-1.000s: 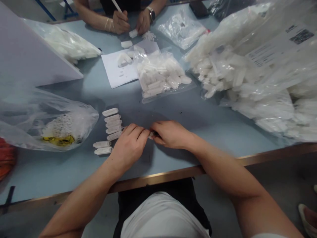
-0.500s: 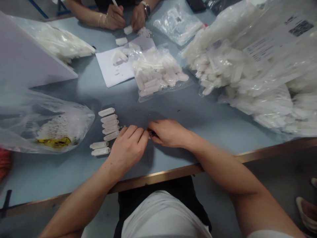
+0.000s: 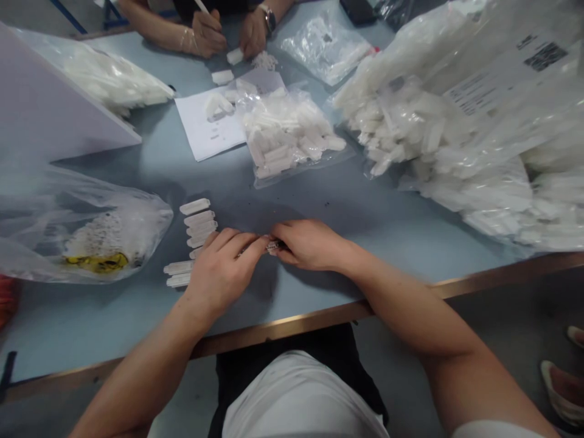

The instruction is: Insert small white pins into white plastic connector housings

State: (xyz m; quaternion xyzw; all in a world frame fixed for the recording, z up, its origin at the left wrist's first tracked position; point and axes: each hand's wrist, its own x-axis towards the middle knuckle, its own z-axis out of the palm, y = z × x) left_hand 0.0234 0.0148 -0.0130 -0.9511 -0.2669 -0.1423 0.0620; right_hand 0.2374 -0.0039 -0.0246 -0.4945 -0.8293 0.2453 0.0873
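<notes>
My right hand [image 3: 306, 244] is closed around a small dark-and-white piece [image 3: 274, 245], of which only one end shows past the fingertips. From the left, my left hand [image 3: 225, 258] reaches to the same spot with its fingers bent and thumb stretched towards that end. What lies under its fingers is mostly hidden. Left of it, several slim white plastic cases [image 3: 195, 206] lie in a stacked row on the table, the lower ones partly covered by my hand.
A clear bag of white cases [image 3: 292, 131] lies ahead over a paper sheet [image 3: 196, 137]. Large filled bags [image 3: 438, 121] crowd the right. At left sits a bag with small parts [image 3: 98, 237]. Across the table, another person's hands [image 3: 207, 33] hold a pen-like stick and a white piece.
My left hand has shifted left and slightly away from my right, covering more of the lower cases. More of the dark-and-white piece shows. My right hand stays nearly in place.
</notes>
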